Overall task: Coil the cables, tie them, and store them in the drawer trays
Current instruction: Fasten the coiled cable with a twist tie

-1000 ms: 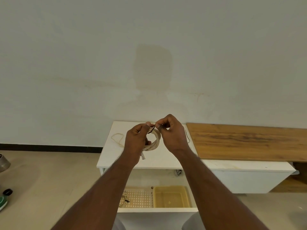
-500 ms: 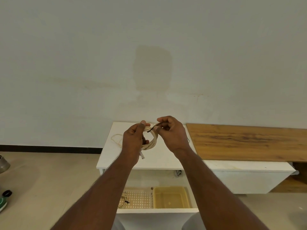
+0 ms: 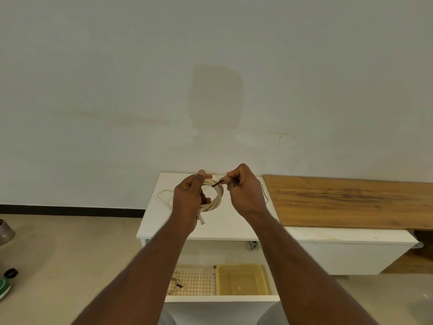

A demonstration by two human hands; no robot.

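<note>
My left hand (image 3: 187, 198) grips a coiled cream cable (image 3: 216, 198) above the white cabinet top (image 3: 234, 221); a clear plug hangs below the hand. My right hand (image 3: 243, 191) pinches the end of a dark tie (image 3: 216, 183) that wraps the top of the coil. A loose cream cable (image 3: 164, 195) lies on the cabinet top to the left. Another dark tie (image 3: 264, 194) lies near the right edge. Below, the open drawer (image 3: 222, 299) holds a perforated tray (image 3: 199, 281) with a tied coil (image 3: 174, 283) and a yellow tray (image 3: 241, 280).
A wooden board (image 3: 351, 200) covers the low white unit (image 3: 346, 252) to the right. On the floor at the far left stand a metal pot (image 3: 4, 231) and a green object with a black cap (image 3: 5, 282). A white wall rises behind the cabinet.
Both hands have risen slightly with the coil. My right hand has drawn the tie end out to the right, away from the left hand.
</note>
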